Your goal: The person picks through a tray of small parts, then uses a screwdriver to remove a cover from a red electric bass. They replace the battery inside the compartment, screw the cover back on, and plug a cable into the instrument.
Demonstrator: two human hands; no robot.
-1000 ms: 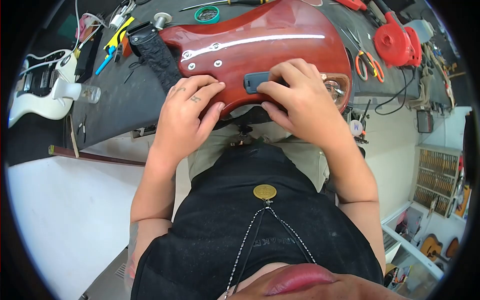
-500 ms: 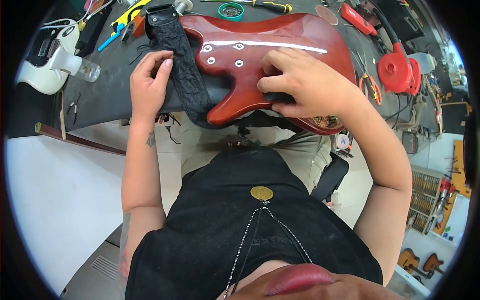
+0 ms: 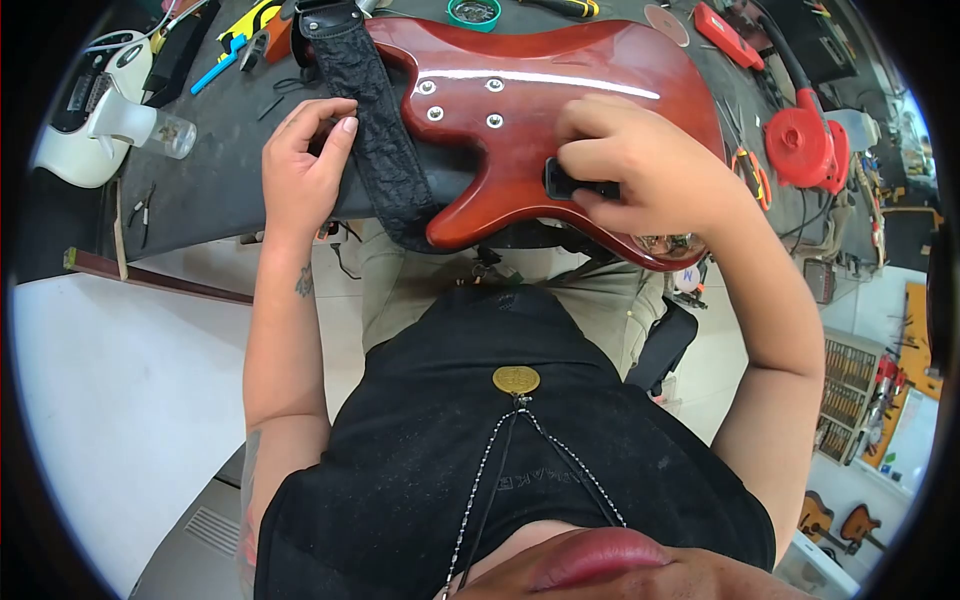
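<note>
A glossy red-brown electric guitar body (image 3: 520, 70) lies back side up on the dark bench, with several metal screws and ferrules near its neck end. My right hand (image 3: 645, 165) is over its lower part, thumb and curled fingers around a black rectangular piece (image 3: 556, 180) set in the wood, perhaps a battery compartment. The fingertips partly hide that piece. A black textured guitar strap (image 3: 385, 150) runs beside the body. My left hand (image 3: 305, 160) rests at the strap's left edge, fingers loosely bent and thumb apart from them, with nothing seen in it.
A green dish (image 3: 473, 12) of small parts stands behind the guitar. On the right are a red blower (image 3: 805, 140), orange-handled pliers (image 3: 752, 180) and a red tool (image 3: 727, 38). A white guitar (image 3: 75, 150), a clear bottle (image 3: 172, 135) and a blue tool (image 3: 218, 70) lie left.
My right hand has shifted right along the guitar body, uncovering more of the black piece. The guitar appears slightly farther right in view. My left hand stays beside the strap.
</note>
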